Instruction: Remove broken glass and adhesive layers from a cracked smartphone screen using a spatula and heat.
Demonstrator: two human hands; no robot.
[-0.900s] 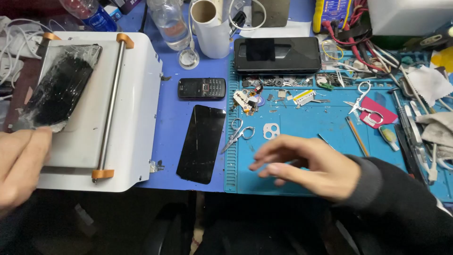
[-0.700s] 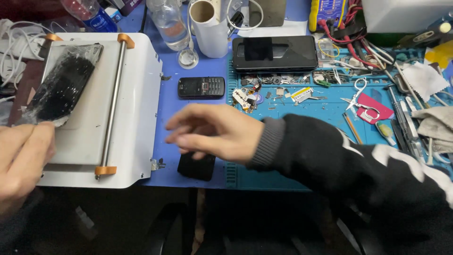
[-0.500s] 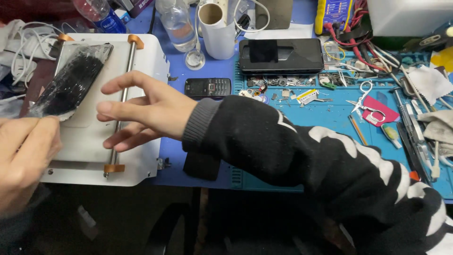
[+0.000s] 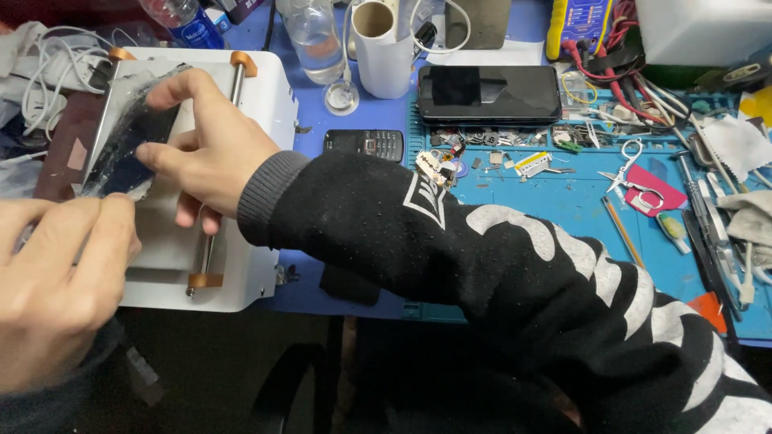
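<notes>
Both hands (image 4: 211,153) pinch dark screen (image 4: 129,149) (seemingly cracked).

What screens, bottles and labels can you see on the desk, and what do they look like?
Broken phone screen: dark, cracked, on the white machine, held by both hands.
Smartphone: black, flat, screen dark, top middle.
Keypad phone: small, black, beside the sleeve.
Plastic bottle: blue label, top left.
Clear bottle: no visible label, top middle.
Meter: yellow and blue, top right.
</notes>
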